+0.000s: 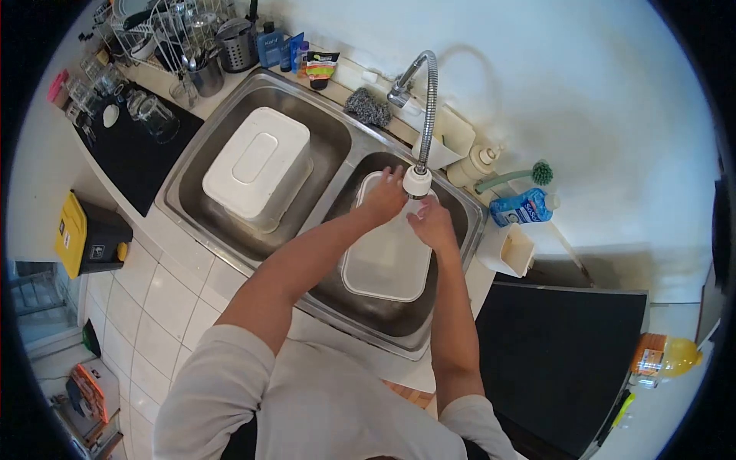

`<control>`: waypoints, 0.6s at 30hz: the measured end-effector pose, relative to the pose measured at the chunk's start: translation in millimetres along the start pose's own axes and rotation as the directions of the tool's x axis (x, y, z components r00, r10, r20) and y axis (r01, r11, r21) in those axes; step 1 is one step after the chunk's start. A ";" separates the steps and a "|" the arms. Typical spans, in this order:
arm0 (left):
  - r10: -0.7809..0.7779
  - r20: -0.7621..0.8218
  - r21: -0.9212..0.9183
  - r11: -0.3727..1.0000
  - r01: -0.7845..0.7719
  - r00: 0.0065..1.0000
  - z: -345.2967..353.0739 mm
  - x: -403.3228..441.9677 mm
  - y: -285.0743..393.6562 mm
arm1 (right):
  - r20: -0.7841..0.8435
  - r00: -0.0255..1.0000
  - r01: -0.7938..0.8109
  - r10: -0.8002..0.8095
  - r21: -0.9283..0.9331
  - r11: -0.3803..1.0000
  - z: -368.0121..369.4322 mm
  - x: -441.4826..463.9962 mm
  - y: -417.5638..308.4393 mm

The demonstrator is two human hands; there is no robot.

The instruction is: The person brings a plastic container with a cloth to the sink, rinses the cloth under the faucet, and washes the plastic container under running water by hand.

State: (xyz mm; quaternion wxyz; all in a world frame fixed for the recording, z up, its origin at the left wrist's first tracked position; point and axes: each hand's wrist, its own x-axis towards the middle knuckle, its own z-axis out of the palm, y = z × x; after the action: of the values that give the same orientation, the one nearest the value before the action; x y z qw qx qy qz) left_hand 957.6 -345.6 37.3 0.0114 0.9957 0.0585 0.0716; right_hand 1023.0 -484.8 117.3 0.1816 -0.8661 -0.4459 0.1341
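Observation:
A translucent white rectangular piece point(387, 264), a lid or shallow tub, lies in the right sink basin point(328, 285). Over its far end, just left of the white faucet head point(417, 181), is my left hand point(386, 199) with its fingers stretched out. My right hand point(433, 224) is below and right of the faucet head, thumb apart from the fingers. Both hands are close to the piece's far rim; contact is hard to make out. An upturned white plastic tub point(257, 165) sits in the left basin point(328, 130).
A grey scouring pad point(368, 107), soap pump bottle point(471, 165), green-handled brush point(515, 180) and blue detergent bottle point(521, 208) stand along the back edge. A dish rack point(165, 34) and glass jars point(157, 119) are at left. A black surface point(560, 353) lies right.

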 end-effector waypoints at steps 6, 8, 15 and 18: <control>-0.054 -0.004 -0.268 0.962 0.051 0.999 47.4 26.1 24.7 | -0.234 0.970 0.159 -0.066 0.406 0.900 -26.4 3.1 -43.5; -0.212 0.006 -0.566 0.805 0.178 0.977 74.4 29.1 17.9 | -0.216 0.975 0.135 -0.052 0.392 0.910 -27.7 5.5 -48.9; -0.407 0.177 -0.475 0.762 0.440 0.896 51.9 -3.0 -5.5 | -0.203 0.976 0.169 -0.079 0.478 0.862 -23.5 4.8 -57.6; -0.188 -0.097 0.082 0.977 0.197 0.977 -4.4 -32.5 -16.9 | -0.125 0.991 0.096 -0.043 0.455 0.886 -5.7 -2.4 -33.5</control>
State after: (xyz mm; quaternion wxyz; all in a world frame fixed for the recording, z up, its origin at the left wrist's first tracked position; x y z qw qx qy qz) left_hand 923.1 -332.7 36.6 -0.0299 0.9806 0.1584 0.1115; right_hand 999.7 -469.9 137.1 0.4105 -0.7881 -0.4215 0.1809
